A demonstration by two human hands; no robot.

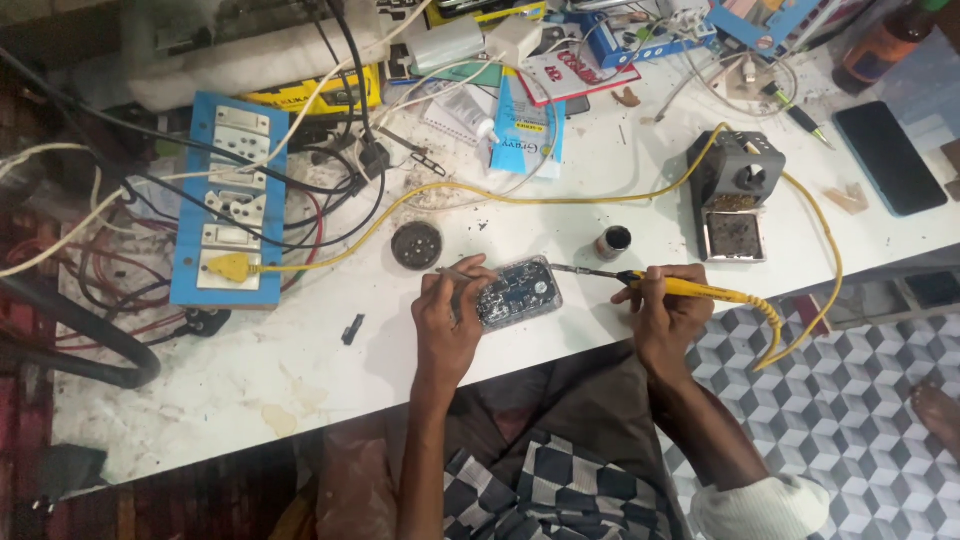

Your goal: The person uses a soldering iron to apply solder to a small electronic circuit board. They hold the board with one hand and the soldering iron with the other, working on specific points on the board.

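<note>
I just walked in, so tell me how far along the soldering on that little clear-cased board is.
Done: the board lies open on the table.
In hand: the left hand steadies it with tweezers; the right hand holds the yellow soldering iron, tip at its edge.
Left: too small to see which joints remain.

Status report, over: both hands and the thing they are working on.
Left hand grips tweezers at circuit board. Right hand holds yellow soldering iron, tip at board edge. Small pot beside the iron.

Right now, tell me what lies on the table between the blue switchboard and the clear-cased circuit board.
In the head view, between the blue switchboard and the circuit board lie a round dark tin and the yellow cable; the left hand holds tweezers there.
</note>
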